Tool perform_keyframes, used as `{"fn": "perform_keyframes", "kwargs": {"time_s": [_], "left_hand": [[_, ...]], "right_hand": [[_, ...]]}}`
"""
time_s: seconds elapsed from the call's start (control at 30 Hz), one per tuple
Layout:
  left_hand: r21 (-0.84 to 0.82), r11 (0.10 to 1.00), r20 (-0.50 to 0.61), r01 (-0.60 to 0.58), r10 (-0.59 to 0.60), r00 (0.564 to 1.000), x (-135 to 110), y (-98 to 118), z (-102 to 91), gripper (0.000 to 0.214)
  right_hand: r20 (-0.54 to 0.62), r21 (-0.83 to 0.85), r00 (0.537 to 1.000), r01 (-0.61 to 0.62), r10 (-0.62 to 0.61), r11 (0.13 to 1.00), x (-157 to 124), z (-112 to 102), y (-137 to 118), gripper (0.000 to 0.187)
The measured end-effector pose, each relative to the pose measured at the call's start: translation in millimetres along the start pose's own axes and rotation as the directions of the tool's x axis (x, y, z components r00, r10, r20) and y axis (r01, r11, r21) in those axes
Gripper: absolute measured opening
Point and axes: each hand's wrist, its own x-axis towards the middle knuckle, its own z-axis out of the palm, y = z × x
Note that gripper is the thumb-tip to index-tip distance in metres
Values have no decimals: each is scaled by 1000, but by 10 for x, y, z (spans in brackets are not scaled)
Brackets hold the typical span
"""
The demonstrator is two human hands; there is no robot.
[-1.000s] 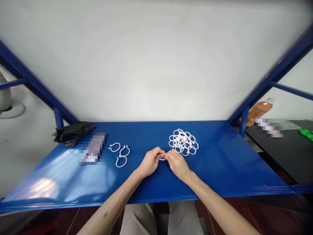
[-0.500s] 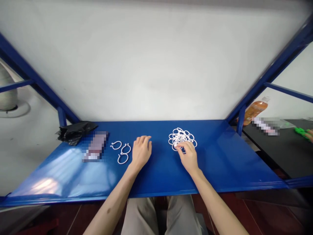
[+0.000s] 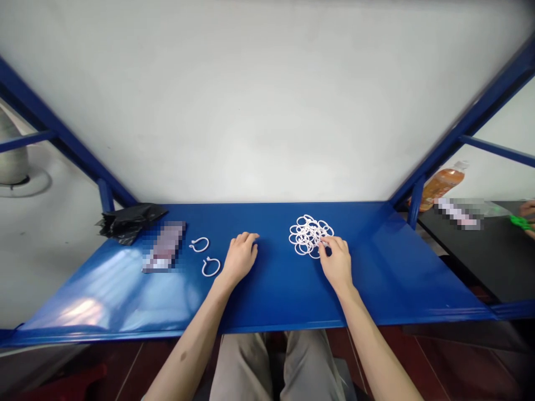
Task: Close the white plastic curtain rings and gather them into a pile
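Observation:
My right hand (image 3: 337, 260) is at the right edge of a pile of white rings (image 3: 304, 236), its thumb and index finger pinched on a ring at the pile's side. How far that ring is lifted, I cannot tell. Palm down on the blue table (image 3: 280, 289), my left hand (image 3: 241, 256) rests left of the pile with fingers stretched forward and thumb apart. What lies beneath its palm is hidden. Two loose white rings, each with a gap and knobbed ends, lie left of it: one farther back (image 3: 202, 245), one nearer (image 3: 212, 268).
A black plastic bag (image 3: 131, 223) and a blurred-out flat packet (image 3: 167, 245) lie on the table's left side. Blue metal posts (image 3: 415, 203) flank the table. On a black table (image 3: 468, 250) to the right stand an orange drink bottle (image 3: 443, 186) and another person's hand beside a green item (image 3: 520, 222).
My right hand has moved right, from the pile's front to its right edge. One of three loose rings beside my left hand is no longer visible. My left hand has barely shifted.

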Motion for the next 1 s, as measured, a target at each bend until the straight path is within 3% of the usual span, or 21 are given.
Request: {"fn": "perform_keyframes", "kwargs": {"time_s": [0.07,0.13,0.3,0.43,0.57,0.7,0.83,1.0], "left_hand": [[-73,992,-4,-101,101,995,0,45,20,27],[-39,994,-47,-107,105,993,-7,81,24,26],[186,971,-134,151,-127,983,-29,84,8,47],[218,956,-85,198,-183,979,-31,41,23,42],[85,991,-61,104,-99,993,-24,50,48,33],[-135,980,-124,-145,129,984,-41,158,69,36],[-189,923,-231,-334,289,929,-75,281,113,37],[-202,900,-238,-386,337,911,-86,330,156,38]], "right_hand": [[-2,-2,1000,-4,4,1000,4,-14,-15,16],[-8,-2,1000,-9,8,1000,6,-26,-28,17],[-32,-1,999,-16,16,1000,12,-52,-50,17],[-62,4,998,12,-12,1000,22,-63,-88,15],[-39,79,990,141,-138,987,-11,-21,-265,14],[161,247,954,210,-254,946,-122,83,-558,18],[323,395,933,17,-156,919,-211,170,-757,22],[434,477,898,-294,70,828,-207,180,-799,18]]}}
